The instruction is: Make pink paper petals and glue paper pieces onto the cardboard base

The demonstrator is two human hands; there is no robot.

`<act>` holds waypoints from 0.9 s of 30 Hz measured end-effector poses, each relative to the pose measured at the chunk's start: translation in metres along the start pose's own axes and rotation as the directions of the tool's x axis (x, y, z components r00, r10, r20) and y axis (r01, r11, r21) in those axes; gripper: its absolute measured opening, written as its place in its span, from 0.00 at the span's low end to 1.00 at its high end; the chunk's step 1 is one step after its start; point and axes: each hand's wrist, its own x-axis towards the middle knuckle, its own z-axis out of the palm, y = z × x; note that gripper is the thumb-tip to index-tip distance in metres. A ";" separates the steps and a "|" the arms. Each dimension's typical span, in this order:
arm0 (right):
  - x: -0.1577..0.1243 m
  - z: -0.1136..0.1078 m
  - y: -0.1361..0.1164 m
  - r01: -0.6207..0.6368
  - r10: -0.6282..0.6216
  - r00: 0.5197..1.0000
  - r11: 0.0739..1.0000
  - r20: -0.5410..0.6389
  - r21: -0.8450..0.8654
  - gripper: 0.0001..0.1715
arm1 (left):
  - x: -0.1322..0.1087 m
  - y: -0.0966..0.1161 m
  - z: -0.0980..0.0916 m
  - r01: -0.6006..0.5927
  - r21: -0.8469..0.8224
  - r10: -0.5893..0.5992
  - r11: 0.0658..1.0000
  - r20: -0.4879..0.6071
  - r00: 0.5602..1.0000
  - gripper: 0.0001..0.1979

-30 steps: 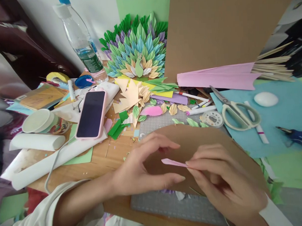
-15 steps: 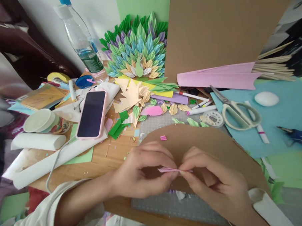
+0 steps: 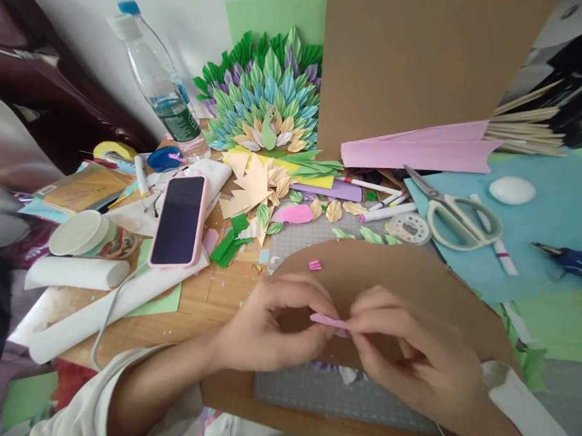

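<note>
A small folded strip of pink paper (image 3: 328, 320) is pinched between both hands over the round brown cardboard (image 3: 394, 271). My left hand (image 3: 281, 328) grips its left part between thumb and forefinger. At its right end, my right hand (image 3: 412, 347) closes thumb and fingertips on the paper. Just beyond the hands, a tiny pleated pink paper piece (image 3: 315, 265) lies on the cardboard. Farther back are a flat pink paper shape (image 3: 293, 213) and several pleated cream paper leaves (image 3: 334, 211). A paper peacock (image 3: 267, 103) with layered leaf feathers leans at the back.
On the left lie a phone (image 3: 178, 221), white paper rolls (image 3: 74, 327), a paper cup (image 3: 86, 233) and water bottles (image 3: 171, 114). To the right are scissors (image 3: 457, 220), a white egg-shaped object (image 3: 512, 190) and a blue glue gun (image 3: 575, 263). A grey cutting mat (image 3: 328, 396) lies under the cardboard.
The pink paper has tilted and turned slightly between my fingertips. Both hands have stayed in nearly the same place, and the view has shifted a little.
</note>
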 end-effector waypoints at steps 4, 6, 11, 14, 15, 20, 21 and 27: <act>-0.001 -0.003 0.004 0.138 -0.128 0.990 0.966 0.055 -0.219 0.13 | 0.000 -0.001 0.001 0.001 0.001 -0.001 1.000 0.001 1.000 0.04; -0.002 -0.005 0.006 0.201 -0.186 0.979 0.935 0.078 -0.292 0.13 | 0.001 -0.001 0.002 -0.015 0.038 0.015 0.999 0.005 1.000 0.01; -0.001 -0.006 0.006 0.307 -0.284 0.952 0.886 0.116 -0.347 0.15 | 0.004 0.001 0.003 -0.074 0.142 0.077 0.987 -0.017 0.997 0.04; 0.002 -0.004 0.003 0.193 -0.201 0.980 0.945 -0.002 -0.264 0.16 | 0.004 0.001 0.002 -0.117 0.151 0.122 0.982 -0.030 0.992 0.03; 0.002 -0.003 0.002 0.138 -0.151 0.988 0.966 -0.042 -0.220 0.15 | 0.004 0.002 0.002 -0.133 0.154 0.139 0.979 -0.028 0.990 0.03; 0.003 0.000 -0.001 -0.032 0.027 0.998 0.996 -0.057 -0.083 0.07 | 0.003 0.000 0.000 -0.210 0.186 0.217 0.960 -0.013 0.976 0.04; 0.003 0.000 -0.001 -0.045 0.041 0.998 0.997 -0.053 -0.069 0.07 | 0.002 0.000 -0.001 -0.213 0.187 0.220 0.959 -0.014 0.975 0.04; 0.003 -0.002 -0.002 -0.017 0.010 0.997 0.996 -0.081 -0.085 0.08 | 0.001 -0.001 -0.001 -0.209 0.194 0.218 0.959 -0.030 0.975 0.05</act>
